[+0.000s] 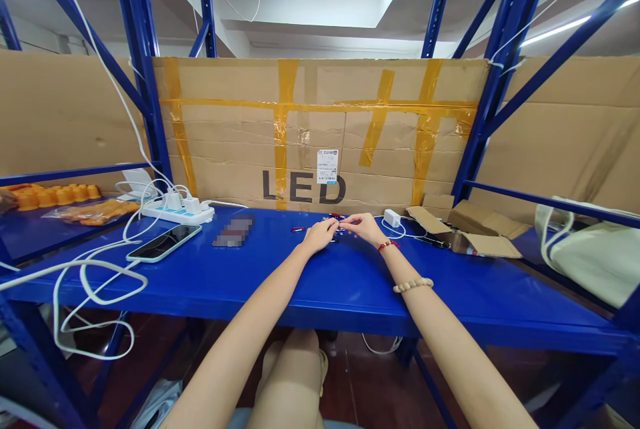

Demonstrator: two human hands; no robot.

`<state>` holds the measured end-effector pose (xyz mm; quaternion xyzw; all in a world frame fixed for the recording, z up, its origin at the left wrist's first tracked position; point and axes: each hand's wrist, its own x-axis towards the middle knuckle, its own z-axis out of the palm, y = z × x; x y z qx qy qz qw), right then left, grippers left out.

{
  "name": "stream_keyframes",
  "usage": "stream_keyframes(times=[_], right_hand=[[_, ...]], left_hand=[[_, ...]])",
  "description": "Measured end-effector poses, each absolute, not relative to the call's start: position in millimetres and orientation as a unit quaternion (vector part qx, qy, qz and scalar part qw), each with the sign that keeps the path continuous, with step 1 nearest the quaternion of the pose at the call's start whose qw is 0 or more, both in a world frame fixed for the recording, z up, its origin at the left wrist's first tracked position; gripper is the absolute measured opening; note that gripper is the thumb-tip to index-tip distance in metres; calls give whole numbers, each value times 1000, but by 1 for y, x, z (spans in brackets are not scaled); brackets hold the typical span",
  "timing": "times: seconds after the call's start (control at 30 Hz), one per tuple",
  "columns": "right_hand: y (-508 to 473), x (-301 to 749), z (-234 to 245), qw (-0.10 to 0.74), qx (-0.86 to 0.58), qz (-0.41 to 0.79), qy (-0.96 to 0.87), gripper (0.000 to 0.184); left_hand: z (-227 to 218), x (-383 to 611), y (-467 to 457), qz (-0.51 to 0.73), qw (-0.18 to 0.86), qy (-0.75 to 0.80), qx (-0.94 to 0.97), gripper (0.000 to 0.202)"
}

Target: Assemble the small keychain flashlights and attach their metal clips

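My left hand rests low over the blue tabletop, its fingers bent and closed together. Close on its right, my right hand has thumb and fingers pinched at a small red piece, too small to name. The fingertips of both hands almost meet. Several tiny red, dark and silvery parts lie around and under the fingers; my hands partly hide them. One thin red-and-dark piece lies just left of my left hand.
A phone, a white power strip and loose white cables stand at the left. An opened cardboard box and a white charger are on the right. Behind is a taped cardboard wall between blue posts.
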<state>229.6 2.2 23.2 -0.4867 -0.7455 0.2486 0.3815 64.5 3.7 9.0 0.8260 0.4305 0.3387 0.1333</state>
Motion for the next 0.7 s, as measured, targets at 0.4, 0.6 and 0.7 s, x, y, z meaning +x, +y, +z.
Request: stream_keyframes(times=[0.4, 0.6, 0.7], right_hand=[[4, 233, 22, 387, -506, 270, -722, 20], [-6, 233, 28, 371, -516, 283, -718, 20], [-10, 232, 31, 364, -519, 293, -716, 20]], left_hand=[[10, 68, 1, 369, 109, 372, 845, 23], [13, 67, -9, 359, 79, 358, 858, 22], [12, 67, -10, 355, 60, 354, 863, 22]])
